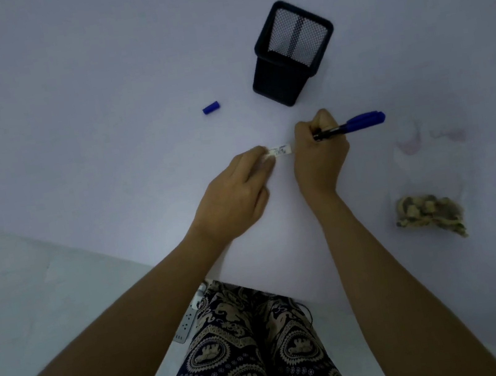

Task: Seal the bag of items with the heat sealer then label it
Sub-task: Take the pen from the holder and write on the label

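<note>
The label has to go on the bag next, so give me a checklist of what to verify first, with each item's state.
1. Label held flat by left hand: ok.
2. Writing on label: marks are there, legibility cannot tell.
3. Blue marker gripped in right hand, tip hidden: cannot tell if writing is finished.
4. Marker cap off, lying apart on the table left of the mesh pen holder: not ok for putting the marker away.
5. Bag of items to the right, untouched: ok.
6. Bag seal: cannot tell.
</note>
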